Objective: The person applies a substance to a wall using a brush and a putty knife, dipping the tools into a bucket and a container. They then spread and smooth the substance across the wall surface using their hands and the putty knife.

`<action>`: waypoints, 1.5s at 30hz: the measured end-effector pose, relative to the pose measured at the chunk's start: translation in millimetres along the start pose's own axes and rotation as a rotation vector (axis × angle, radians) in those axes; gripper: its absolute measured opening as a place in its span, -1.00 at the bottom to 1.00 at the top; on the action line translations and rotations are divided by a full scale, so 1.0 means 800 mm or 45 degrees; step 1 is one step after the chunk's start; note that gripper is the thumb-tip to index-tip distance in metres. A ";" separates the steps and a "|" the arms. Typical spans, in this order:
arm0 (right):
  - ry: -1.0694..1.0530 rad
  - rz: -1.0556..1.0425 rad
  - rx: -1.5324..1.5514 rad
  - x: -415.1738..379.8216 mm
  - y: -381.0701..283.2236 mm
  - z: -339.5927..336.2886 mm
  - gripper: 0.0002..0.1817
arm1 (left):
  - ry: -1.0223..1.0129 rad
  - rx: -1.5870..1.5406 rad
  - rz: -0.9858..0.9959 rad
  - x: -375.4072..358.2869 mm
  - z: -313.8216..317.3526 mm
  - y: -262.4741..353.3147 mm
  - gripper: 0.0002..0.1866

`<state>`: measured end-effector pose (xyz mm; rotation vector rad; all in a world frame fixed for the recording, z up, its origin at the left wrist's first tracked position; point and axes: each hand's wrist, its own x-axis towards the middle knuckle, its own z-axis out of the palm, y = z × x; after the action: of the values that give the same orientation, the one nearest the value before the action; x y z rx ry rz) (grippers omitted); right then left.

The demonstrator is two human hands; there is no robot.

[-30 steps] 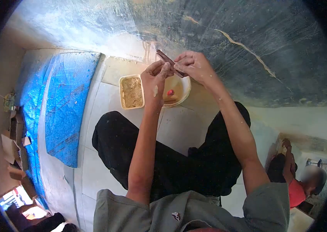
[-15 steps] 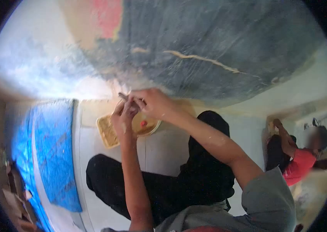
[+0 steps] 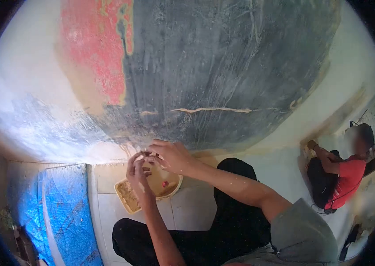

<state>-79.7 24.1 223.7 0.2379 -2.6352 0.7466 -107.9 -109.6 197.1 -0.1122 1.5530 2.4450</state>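
Observation:
Close together at the foot of the dark painted wall (image 3: 223, 66), my left hand (image 3: 138, 175) and my right hand (image 3: 167, 156) have their fingers closed around a small dark object (image 3: 144, 154), too small to name. Below them lies a yellowish rectangular tray (image 3: 127, 197) with tan material in it. A round tub (image 3: 169, 189) stands beside the tray, with a small red item (image 3: 165, 183) inside. A long pale crack (image 3: 214, 109) runs across the dark paint above my hands.
Blue plastic sheeting (image 3: 70, 208) covers something at the left. My bent knees in black trousers (image 3: 236, 190) flank the tiled floor (image 3: 192, 208). Another person in a red shirt (image 3: 347, 181) sits at the far right. Red paint (image 3: 94, 48) marks the upper wall.
The view has tilted up, so my hands, the tray and the tub appear lower. Both hands stay together at the small object, their fingers slightly shifted.

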 end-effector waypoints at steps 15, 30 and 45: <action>-0.080 0.396 0.838 0.010 0.015 0.013 -0.74 | -0.403 -0.039 0.008 0.007 -0.007 -0.014 -0.86; -0.401 0.694 1.513 0.012 0.020 -0.008 -0.87 | -0.517 -0.180 0.045 0.011 -0.008 -0.019 -0.87; 0.224 0.490 1.403 0.038 -0.031 -0.080 -0.84 | -0.141 -0.697 -0.126 0.022 -0.011 -0.025 -0.74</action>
<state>-80.5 35.6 298.1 -0.0595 -1.8469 2.1640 -120.9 -106.7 172.3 -0.1404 0.7814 2.6726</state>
